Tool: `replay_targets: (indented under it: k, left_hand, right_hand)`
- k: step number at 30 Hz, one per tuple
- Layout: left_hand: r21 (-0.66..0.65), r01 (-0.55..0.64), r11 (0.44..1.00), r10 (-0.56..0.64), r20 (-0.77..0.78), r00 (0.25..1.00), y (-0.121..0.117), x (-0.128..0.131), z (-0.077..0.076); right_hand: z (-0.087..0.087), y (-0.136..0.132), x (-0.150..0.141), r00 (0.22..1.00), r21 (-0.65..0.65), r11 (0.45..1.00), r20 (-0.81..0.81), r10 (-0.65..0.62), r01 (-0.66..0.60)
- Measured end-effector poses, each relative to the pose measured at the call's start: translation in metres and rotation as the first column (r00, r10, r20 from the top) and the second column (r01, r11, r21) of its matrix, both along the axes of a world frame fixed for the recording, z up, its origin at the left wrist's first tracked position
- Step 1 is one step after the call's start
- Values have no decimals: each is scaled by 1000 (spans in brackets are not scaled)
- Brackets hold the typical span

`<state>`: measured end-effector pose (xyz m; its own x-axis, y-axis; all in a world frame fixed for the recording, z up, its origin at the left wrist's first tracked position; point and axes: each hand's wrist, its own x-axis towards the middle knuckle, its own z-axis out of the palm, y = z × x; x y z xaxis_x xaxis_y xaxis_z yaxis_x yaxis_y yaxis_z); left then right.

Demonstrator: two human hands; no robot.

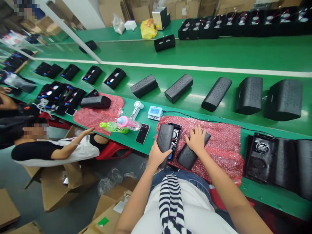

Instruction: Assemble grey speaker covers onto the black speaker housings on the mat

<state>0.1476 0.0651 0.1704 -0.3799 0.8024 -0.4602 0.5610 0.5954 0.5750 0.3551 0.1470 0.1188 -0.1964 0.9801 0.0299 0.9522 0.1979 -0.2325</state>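
Note:
My left hand is wrapped round the lower end of a black speaker shell, its thumb on the right side. An open speaker half lies against that shell, showing round drivers and coloured wires. My right hand grips a second black speaker shell from above, its thumb on the left and its fingers over the upper end. That shell lies slanted on the pink bubble wrap.
A blue-white meter, a phone and drink bottles stand to the left. Closed speakers line the green belt ahead. Open housings stand at right. A seated person works at left.

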Motion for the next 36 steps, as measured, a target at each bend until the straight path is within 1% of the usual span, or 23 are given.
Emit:
replay_targets:
  k: [1,2,3,6,9,11,15,17,21,24,27,30,36]
  left_hand:
    - [-10,48,999,-49,-137,989,5,9,-4]
    - [-24,88,996,-91,-224,970,9,18,-9]
    - [-33,119,992,-124,-279,952,11,25,-14]
    - [-31,176,984,-175,-373,911,15,40,-31]
    - [-22,187,982,-179,-417,891,17,44,-40]
    - [-29,189,982,-183,-428,885,19,44,-40]
    - [-65,208,976,-216,-424,880,24,43,-36]
    - [-62,205,977,-212,-418,883,25,43,-35]
    - [-57,186,981,-193,-417,888,26,42,-38]
    - [-66,193,979,-202,-440,875,24,44,-40]
    - [-86,209,974,-225,-465,856,22,46,-40]
    - [-98,200,975,-222,-484,847,21,48,-40]
    - [-93,167,982,-191,-479,857,21,50,-37]
  right_hand:
    - [1,0,0,1000,-2,1000,-2,2,-2]
    - [1,1,1,1000,-9,1000,-3,3,-3]
    - [2,2,1,1000,-22,1000,-6,4,-5]
    - [3,3,1,1000,-61,998,-27,5,-7]
    - [6,4,3,998,-80,997,-53,13,-18]
    - [7,5,4,998,-85,996,-66,21,-27]
    - [7,6,5,996,-99,995,-81,25,-33]
    - [6,7,5,996,-108,993,-88,31,-40]
    - [6,8,6,993,-108,993,-108,41,-53]
    - [6,7,6,992,-99,993,-114,45,-57]
    - [6,7,5,993,-99,993,-107,50,-60]
    - [6,7,5,994,-105,992,-93,55,-65]
    - [7,6,3,996,-112,991,-64,60,-67]
